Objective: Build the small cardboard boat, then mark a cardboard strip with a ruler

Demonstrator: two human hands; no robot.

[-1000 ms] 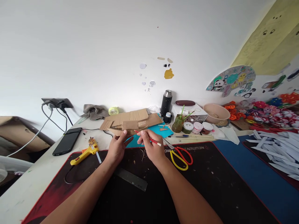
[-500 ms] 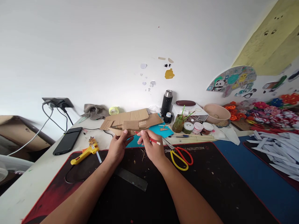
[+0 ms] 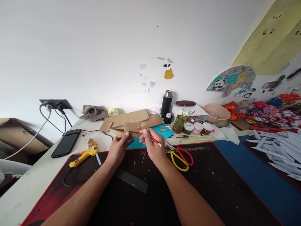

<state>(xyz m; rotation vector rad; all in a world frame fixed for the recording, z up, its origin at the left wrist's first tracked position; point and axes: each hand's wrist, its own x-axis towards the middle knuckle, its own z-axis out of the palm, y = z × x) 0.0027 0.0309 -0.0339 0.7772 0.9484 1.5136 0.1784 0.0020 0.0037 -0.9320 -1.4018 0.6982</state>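
Observation:
My left hand (image 3: pixel 118 150) is closed on a narrow cardboard piece (image 3: pixel 134 134), its thumb on top and fingers beneath. In my right hand (image 3: pixel 156 153) is a red pencil (image 3: pixel 156 142), gripped in a writing hold. The pencil's tip points up and left, just above the held piece; whether it touches cardboard I cannot tell. Behind both hands lie larger sheets of brown cardboard (image 3: pixel 129 118), one with white print, partly over a blue sheet (image 3: pixel 167 133). Scissors (image 3: pixel 180 160) with one yellow and one red handle lie right of my right hand.
A yellow glue gun (image 3: pixel 84 157) and a black phone (image 3: pixel 66 143) lie to the left. A dark ruler (image 3: pixel 133 181) rests on the black mat (image 3: pixel 188 201). Along the back stand a black flask (image 3: pixel 166 103), paint jars (image 3: pixel 198 128) and a bowl (image 3: pixel 216 113). Paper strips (image 3: pixel 279 153) are piled right.
The pencil's tip has risen slightly off the held piece's edge, tilting more upward, and my right hand has shifted a little. My left hand keeps its hold. The whole view has turned slightly.

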